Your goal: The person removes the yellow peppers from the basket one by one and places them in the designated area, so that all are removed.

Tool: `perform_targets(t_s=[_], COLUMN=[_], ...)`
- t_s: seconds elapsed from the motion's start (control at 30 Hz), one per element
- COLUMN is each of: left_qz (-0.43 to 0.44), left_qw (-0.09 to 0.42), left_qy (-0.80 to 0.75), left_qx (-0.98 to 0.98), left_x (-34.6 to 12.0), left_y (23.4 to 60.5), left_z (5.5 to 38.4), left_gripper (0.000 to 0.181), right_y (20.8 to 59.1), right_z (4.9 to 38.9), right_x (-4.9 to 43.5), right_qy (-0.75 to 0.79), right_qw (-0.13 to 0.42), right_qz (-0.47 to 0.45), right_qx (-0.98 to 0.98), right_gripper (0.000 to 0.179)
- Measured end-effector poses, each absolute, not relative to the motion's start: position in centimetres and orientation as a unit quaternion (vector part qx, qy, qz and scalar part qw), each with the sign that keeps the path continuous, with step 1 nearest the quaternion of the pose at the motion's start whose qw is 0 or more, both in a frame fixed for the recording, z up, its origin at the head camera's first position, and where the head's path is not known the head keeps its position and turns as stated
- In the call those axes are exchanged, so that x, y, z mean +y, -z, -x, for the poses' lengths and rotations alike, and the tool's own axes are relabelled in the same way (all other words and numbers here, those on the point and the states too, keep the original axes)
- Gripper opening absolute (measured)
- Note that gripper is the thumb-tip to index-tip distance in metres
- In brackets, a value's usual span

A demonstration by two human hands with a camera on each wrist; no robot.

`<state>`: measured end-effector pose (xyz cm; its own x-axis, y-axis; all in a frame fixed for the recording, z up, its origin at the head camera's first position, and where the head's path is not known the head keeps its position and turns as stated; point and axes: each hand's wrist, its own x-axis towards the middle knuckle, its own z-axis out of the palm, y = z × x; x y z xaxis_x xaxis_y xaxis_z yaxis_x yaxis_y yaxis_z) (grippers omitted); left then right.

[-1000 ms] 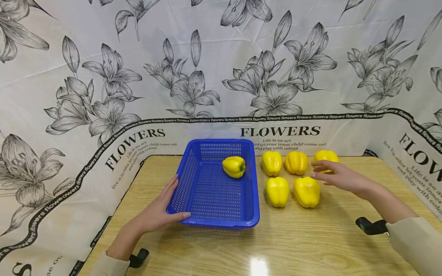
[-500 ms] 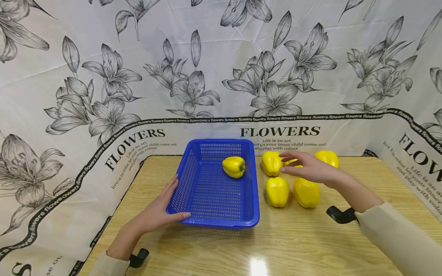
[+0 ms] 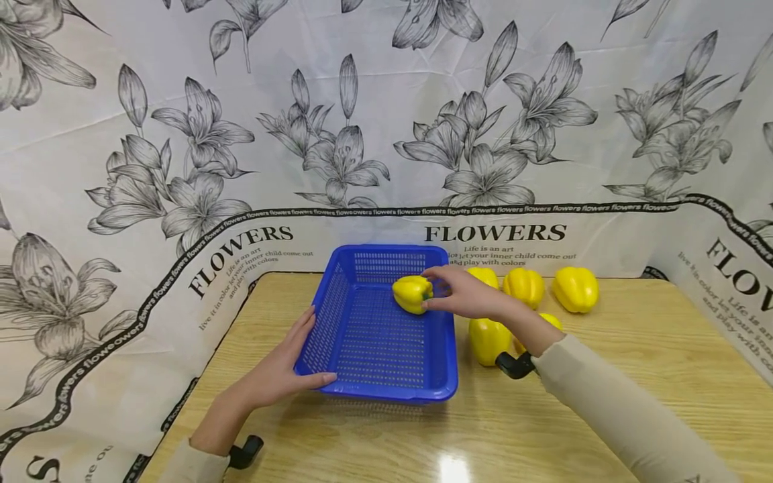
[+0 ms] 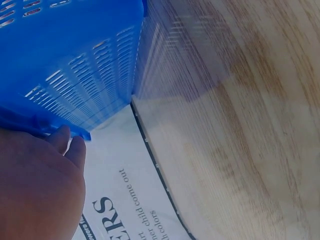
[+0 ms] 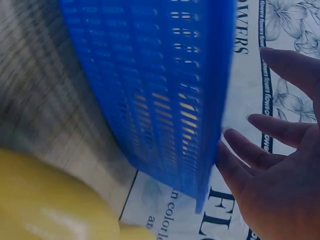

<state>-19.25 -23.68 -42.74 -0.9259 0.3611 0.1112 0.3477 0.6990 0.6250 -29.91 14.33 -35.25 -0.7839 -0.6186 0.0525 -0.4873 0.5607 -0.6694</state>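
Note:
A blue plastic basket with slotted walls stands on the table, one yellow bell pepper lying inside near its right wall. My left hand holds the basket's near left corner, thumb over the front rim and fingers along the left side. In the left wrist view, fingertips meet the rim. My right hand is over the basket's right rim, its fingertips close to that pepper. The right wrist view shows these fingers spread, with nothing held; whether they touch the pepper is unclear.
Right of the basket sit several more yellow bell peppers, some partly hidden by my right arm. The wooden table extends in front. A white flower-printed cloth hangs behind and at both sides.
My right hand has moved left, from above the far right pepper, across the others, to the basket's right rim. The left hand keeps its place on the basket. The view has shifted slightly.

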Motion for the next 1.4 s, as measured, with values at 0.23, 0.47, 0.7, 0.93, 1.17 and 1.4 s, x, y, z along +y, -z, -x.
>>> perform_targets(t_s=[0.23,0.47,0.7,0.93,1.17,1.4], left_qz=[-0.191,-0.189,-0.193,-0.194,-0.191,-0.187], left_qw=[0.010,0.013,0.007,0.003,0.007,0.010], left_qy=[-0.335,-0.335,-0.330,-0.328,-0.327,-0.327], left_qx=[0.923,0.923,0.924,0.925,0.926,0.926], left_x=[-23.7,-23.7,-23.7,-23.7,-23.6,-23.7], left_y=[42.7,42.8,42.8,42.9,42.9,42.9], left_z=[19.3,19.3,19.4,19.4,19.4,19.4], left_gripper=[0.118,0.118,0.118,0.118,0.118,0.117], right_y=[36.5,37.5,38.1,38.6,38.4,37.9], right_z=[31.6,32.3,32.8,33.1,33.4,33.5], right_x=[11.4,9.6,8.6,8.2,8.3,8.2], right_qy=[0.291,0.252,0.194,0.123,0.070,0.059], right_qw=[0.060,0.049,0.031,0.031,0.050,0.098], right_qz=[0.335,0.326,0.309,0.304,0.298,0.321], right_qx=[0.894,0.910,0.930,0.944,0.951,0.940], right_gripper=[0.063,0.065,0.067,0.074,0.081,0.079])
